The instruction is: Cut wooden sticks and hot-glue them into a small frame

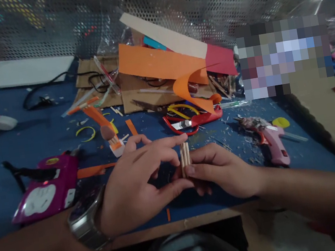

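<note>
A small bundle of short wooden sticks [185,158] stands upright between my hands, just above the table's front edge. My right hand [221,167] pinches the bundle from the right, its thumb across the lower part. From the other side, my left hand [144,180] spans the sticks, with the index fingertip at their top and the thumb near their bottom. The lower ends are partly hidden by fingers. Just beyond the left hand lies a small piece made of orange strip, sticks and a brown ball [107,132].
A pink glue gun [275,142] lies to the right, near a cardboard sheet [323,105]. Red-handled scissors [195,121] are ahead, before orange paper [157,61]. A purple device [48,184] sits at left. Scraps litter the blue table [61,136].
</note>
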